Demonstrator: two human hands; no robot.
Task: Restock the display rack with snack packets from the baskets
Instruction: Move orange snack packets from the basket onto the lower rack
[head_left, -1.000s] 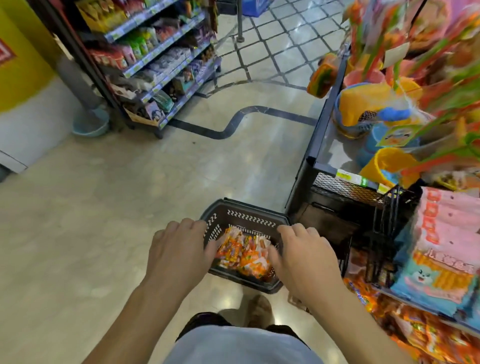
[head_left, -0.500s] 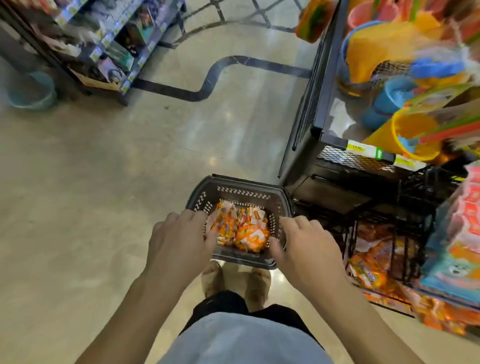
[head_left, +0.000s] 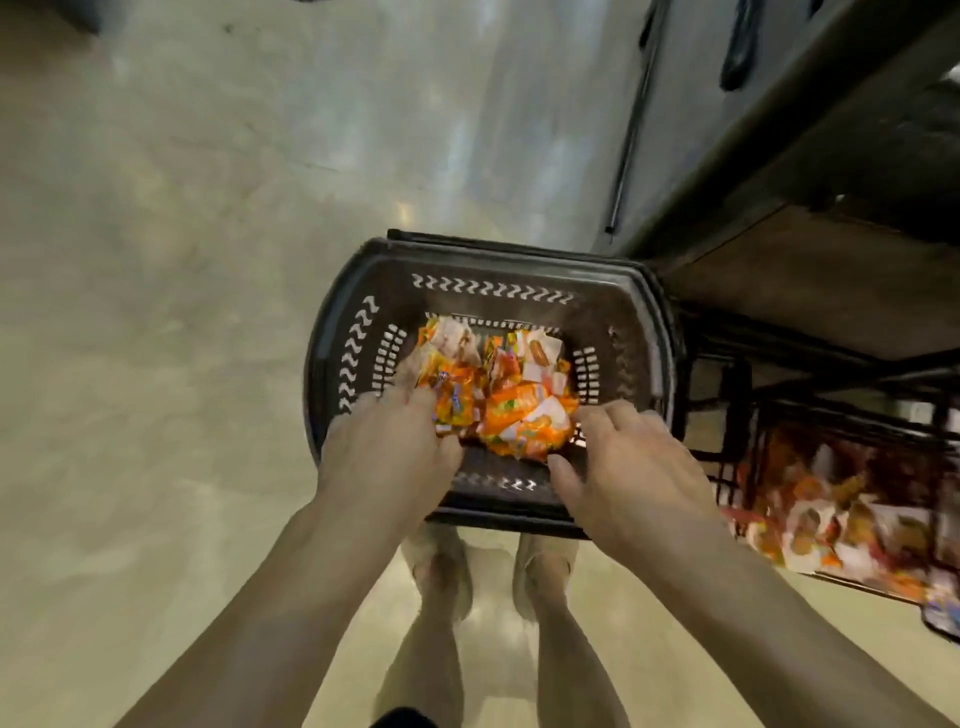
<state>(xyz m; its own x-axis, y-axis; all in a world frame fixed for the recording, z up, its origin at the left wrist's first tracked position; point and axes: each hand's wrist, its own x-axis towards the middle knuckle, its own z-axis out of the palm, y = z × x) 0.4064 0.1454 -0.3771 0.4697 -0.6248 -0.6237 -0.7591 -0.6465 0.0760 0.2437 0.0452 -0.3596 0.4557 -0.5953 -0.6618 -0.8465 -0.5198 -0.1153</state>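
A dark plastic basket (head_left: 358, 291) stands on the floor in front of my feet. Inside it lies a heap of orange and white snack packets (head_left: 514, 405). My left hand (head_left: 387, 457) reaches in from the near left side, its fingers down on the left packets and its thumb at their near edge. At the pile's near right corner my right hand (head_left: 631, 473) hovers with thumb and fingers spread. The black wire display rack (head_left: 727, 415) stands just right of the basket, with blurred orange packets (head_left: 836, 514) in its low tier.
A dark shelf unit (head_left: 779, 156) rises behind the rack at the upper right, close to the basket's far right corner. Beige polished floor (head_left: 182, 312) spreads to the left and beyond. My two feet (head_left: 493, 571) stand right behind the basket.
The view has tipped steeply down towards the floor. Both hands have left the basket's rim and moved inside, onto the snack packets.
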